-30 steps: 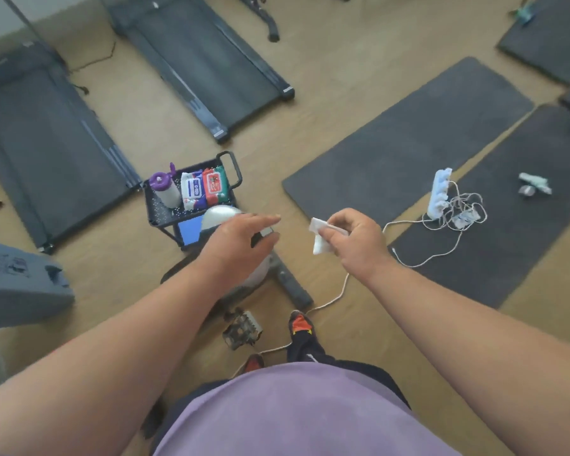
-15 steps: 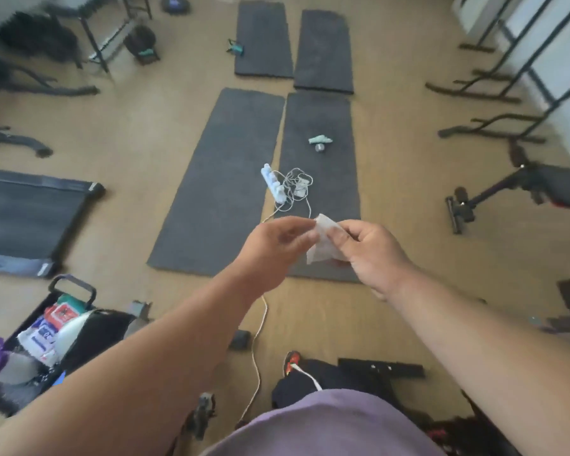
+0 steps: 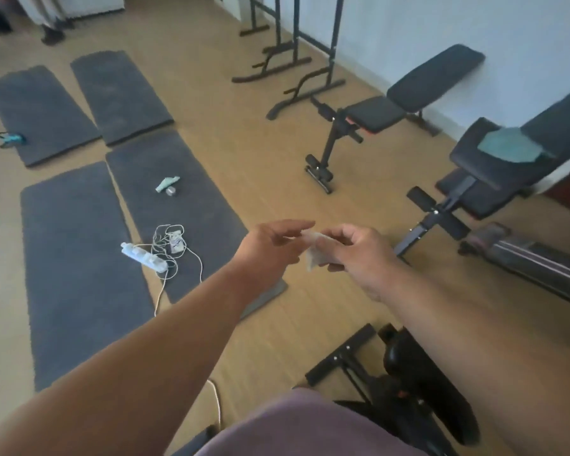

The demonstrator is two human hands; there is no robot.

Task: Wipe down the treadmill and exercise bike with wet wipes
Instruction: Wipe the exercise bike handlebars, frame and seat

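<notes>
The person holds both arms out over the wooden floor [image 3: 250, 179]. The right hand [image 3: 359, 255] pinches a small white wet wipe [image 3: 313, 256] with curled fingers [image 3: 338, 233]. The wipe sits in the middle of the view, between the two hands. The left hand [image 3: 270, 248] reaches to the wipe with its fingers almost straight. The tips seem to touch the wipe's top edge, but the picture is blurry there, so it is hard to be sure.

At 9 o'clock from the hands, a white power strip [image 3: 144, 256] lies with a tangled white cord [image 3: 171, 241] on a dark grey mat [image 3: 191, 205]. Three more grey mats lie at about 10 o'clock. At 1 o'clock stands a black workout bench [image 3: 405, 93] near the white wall [image 3: 441, 24]. At 3 o'clock another bench [image 3: 494, 166] has a green cloth [image 3: 507, 146] on it. Black machine parts [image 3: 408, 383] sit at 5 o'clock, near the person's purple shirt [image 3: 310, 429].
</notes>
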